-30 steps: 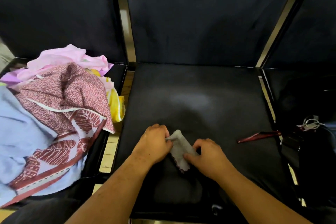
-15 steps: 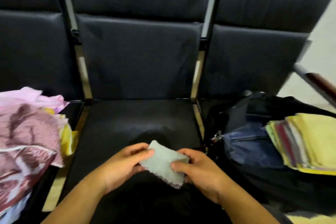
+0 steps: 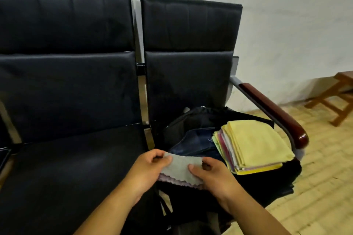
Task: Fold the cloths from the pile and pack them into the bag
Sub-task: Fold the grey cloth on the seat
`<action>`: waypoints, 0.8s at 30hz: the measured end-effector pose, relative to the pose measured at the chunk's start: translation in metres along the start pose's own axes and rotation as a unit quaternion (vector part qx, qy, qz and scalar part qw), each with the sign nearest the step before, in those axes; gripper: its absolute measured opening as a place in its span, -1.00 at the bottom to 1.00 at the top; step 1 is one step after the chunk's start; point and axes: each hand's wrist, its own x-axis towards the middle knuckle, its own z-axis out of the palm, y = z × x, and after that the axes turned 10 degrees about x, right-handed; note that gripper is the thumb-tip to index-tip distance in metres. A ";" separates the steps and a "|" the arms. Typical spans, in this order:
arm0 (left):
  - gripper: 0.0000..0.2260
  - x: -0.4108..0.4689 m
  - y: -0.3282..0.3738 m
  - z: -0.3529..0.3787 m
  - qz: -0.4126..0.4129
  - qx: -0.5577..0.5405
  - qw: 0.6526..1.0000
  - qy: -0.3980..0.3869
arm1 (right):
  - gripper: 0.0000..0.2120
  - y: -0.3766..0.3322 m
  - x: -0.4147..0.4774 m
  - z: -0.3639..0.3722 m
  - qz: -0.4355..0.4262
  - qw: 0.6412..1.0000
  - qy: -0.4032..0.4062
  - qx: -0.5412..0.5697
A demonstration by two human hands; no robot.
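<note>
Here, one folded grey cloth (image 3: 181,170), soft with a scalloped lower edge, is held just over the open black bag (image 3: 193,118) on the seat by the armrest (image 3: 275,112). The left hand (image 3: 149,170) and right hand (image 3: 214,175) each pinch one side of it. One stack of folded cloths (image 3: 256,143), yellow on top, rests on the bag, its thin layers too many to count, and the bag's dark inside is hard to make out.

Both forearms reach forward; the left hand (image 3: 148,168) and right hand (image 3: 214,174) have curled fingers, thumbs pinching on top.
</note>
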 end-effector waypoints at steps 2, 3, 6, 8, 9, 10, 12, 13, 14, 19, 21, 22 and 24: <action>-0.94 0.013 0.005 0.021 0.001 0.053 0.999 0.003 | -0.70 0.006 0.023 -0.023 -0.015 0.998 0.059 -0.012; -0.94 0.020 0.006 0.031 0.003 0.070 0.998 0.004 | -0.69 0.007 0.034 -0.032 -0.030 0.995 0.087 -0.039; -0.84 0.054 0.003 0.064 -0.003 0.137 0.991 -0.002 | -0.71 0.008 0.068 -0.056 -0.048 0.974 0.141 -0.170; -0.82 0.078 0.000 0.084 -0.003 0.174 0.985 -0.005 | -0.76 0.009 0.084 -0.065 -0.057 0.961 0.160 -0.217; -0.81 0.093 -0.004 0.095 -0.004 0.193 0.981 -0.005 | -0.78 0.014 0.094 -0.070 -0.064 0.953 0.168 -0.245; -0.80 0.103 -0.007 0.103 -0.008 0.215 0.977 -0.005 | -0.82 0.018 0.100 -0.073 -0.077 0.943 0.169 -0.277; -0.74 0.122 -0.014 0.119 -0.033 0.245 0.969 -0.012 | -0.91 0.034 0.118 -0.074 -0.087 0.932 0.170 -0.307; -0.70 0.128 -0.016 0.126 -0.043 0.251 0.967 -0.016 | -0.93 0.041 0.128 -0.074 -0.078 0.939 0.170 -0.290; -0.68 0.140 -0.018 0.133 -0.047 0.259 0.965 -0.014 | -0.85 0.045 0.141 -0.075 -0.074 0.954 0.165 -0.240; -0.60 0.169 -0.031 0.155 -0.041 0.282 0.958 0.005 | -0.48 0.064 0.172 -0.077 -0.011 0.967 0.198 -0.160; -0.51 0.177 -0.039 0.160 -0.044 0.279 0.959 0.005 | -0.53 0.071 0.175 -0.075 0.001 0.941 0.209 -0.265; -0.48 0.178 -0.041 0.160 -0.046 0.284 0.958 0.004 | -0.57 0.078 0.174 -0.074 0.020 0.937 0.196 -0.287; -0.46 0.178 -0.043 0.161 -0.023 0.306 0.952 0.012 | -0.49 0.084 0.169 -0.072 -0.034 0.886 0.180 -0.427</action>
